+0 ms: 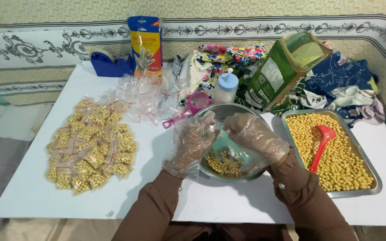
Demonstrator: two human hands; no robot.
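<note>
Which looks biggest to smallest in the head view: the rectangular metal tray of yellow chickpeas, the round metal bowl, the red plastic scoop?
1. Rectangular metal tray
2. Round metal bowl, not far behind, partly hidden by gloved hands
3. Red plastic scoop

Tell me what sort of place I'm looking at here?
Probably a home packing spot, not a factory: a white table against a floor sofa, a pile of filled small bags, a metal tray of yellow grains, and a tape dispenser.

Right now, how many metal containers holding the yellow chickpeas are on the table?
2. A round metal bowl sits under both gloved hands, in the middle. A rectangular metal tray with a red scoop lies at the right.
</note>
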